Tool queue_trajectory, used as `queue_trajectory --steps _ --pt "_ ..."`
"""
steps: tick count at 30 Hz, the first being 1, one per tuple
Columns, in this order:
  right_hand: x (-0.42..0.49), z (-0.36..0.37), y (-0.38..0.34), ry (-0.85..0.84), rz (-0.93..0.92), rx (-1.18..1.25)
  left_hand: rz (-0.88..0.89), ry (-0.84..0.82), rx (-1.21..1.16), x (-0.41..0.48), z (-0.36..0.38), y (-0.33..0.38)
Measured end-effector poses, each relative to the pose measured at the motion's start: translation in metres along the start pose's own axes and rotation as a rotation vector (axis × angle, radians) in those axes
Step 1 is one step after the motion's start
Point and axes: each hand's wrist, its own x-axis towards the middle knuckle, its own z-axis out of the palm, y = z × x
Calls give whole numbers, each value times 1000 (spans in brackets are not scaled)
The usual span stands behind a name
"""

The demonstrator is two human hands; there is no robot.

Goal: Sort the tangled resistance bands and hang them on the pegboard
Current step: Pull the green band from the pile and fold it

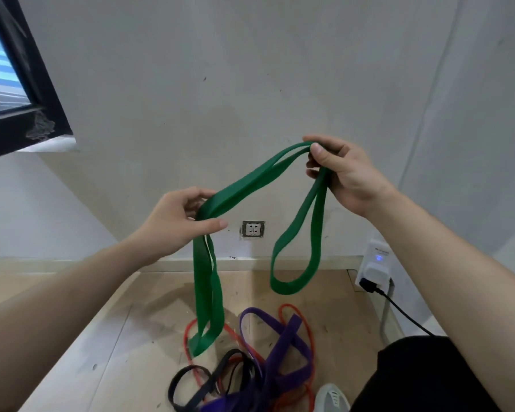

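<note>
Green band (250, 181) is up in the air, strung between both your hands, with the wall behind it. Pegboard isn't in frame.

Handling, my read: flat rubber loop, light, fully limp, doubled on itself. It sags wherever you don't support it. The surface looks matte, so the layers will probably drag on each other rather than slide. Not fragile. It's stretchy, so yanking on a snag would only tighten it.

Left to right:
- Left grip (176, 223): fingers curled over the top of the doubled band, thumb stretched out underneath, band pinched loosely between them.
- Long lobe (208, 307) hangs below that hand, its bottom end down at the pile. Can't tell if it's touching the red band (186, 337) or just in front of it.
- Middle span: two layers climb from left grip to right, edges nearly stacked, little slack.
- Short lobe (295, 257) hangs free under the right hand, well above the floor (101, 337).
- Right grip (348, 176): thumb and forefinger pinch both layers at the high point, other fingers curled round the strands dropping away.

Where to hold: I'd say the fold at the right grip. It's the top of the loop, so it's the obvious spot to hook over a peg.

On the floor, tangled together: black band (173, 385), the red one, purple band (283, 343).
</note>
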Motion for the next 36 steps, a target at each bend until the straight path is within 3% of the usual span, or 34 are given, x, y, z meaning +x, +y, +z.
queue_trajectory --steps 4,9,12,15,20,32,36 --pt "0 -17 14 -50 108 -11 -21 95 -160 5 -5 11" --pt "-5 -23 33 -304 270 -250 5 215 -297 8 -12 24" --pt "-8 -4 45 -428 325 -484 26 206 -301 8 -10 30" --pt "-14 28 55 -524 346 -446 37 140 -261 6 -2 34" --pt "-20 72 51 -548 211 -221 58 55 -176 2 5 34" --pt "-23 76 17 -453 34 -322 15 -68 -110 -9 -2 19" --pt "-20 66 4 -360 -20 -205 3 -135 -9 -14 5 6"
